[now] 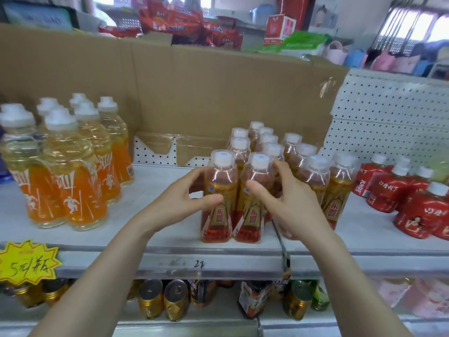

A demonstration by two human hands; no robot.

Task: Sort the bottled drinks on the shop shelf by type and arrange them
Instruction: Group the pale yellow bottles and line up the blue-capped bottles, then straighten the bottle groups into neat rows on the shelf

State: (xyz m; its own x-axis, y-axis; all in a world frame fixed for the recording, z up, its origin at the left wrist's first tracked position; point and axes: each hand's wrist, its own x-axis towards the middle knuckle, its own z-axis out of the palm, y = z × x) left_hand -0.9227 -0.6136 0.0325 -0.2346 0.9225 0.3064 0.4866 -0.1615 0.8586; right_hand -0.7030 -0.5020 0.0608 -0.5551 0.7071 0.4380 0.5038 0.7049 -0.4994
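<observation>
left hand [184, 199] clasps the left gold-labelled bottle [218, 221], right hand [285, 200] the right gold-labelled bottle [250, 221]; both white-capped.

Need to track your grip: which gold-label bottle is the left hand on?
The front-left bottle, at the group's corner nearest the orange drinks; the left hand wraps its middle. The right hand grips its neighbour.

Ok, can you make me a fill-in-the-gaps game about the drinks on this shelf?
The left hand and right hand hold the two ____ gold-label bottles.
The orange bottles stand to their ____ side.
The red bottles have ____ caps.
The cans sit on the shelf ____ them.
Missing words: front, left, white, below.
</observation>
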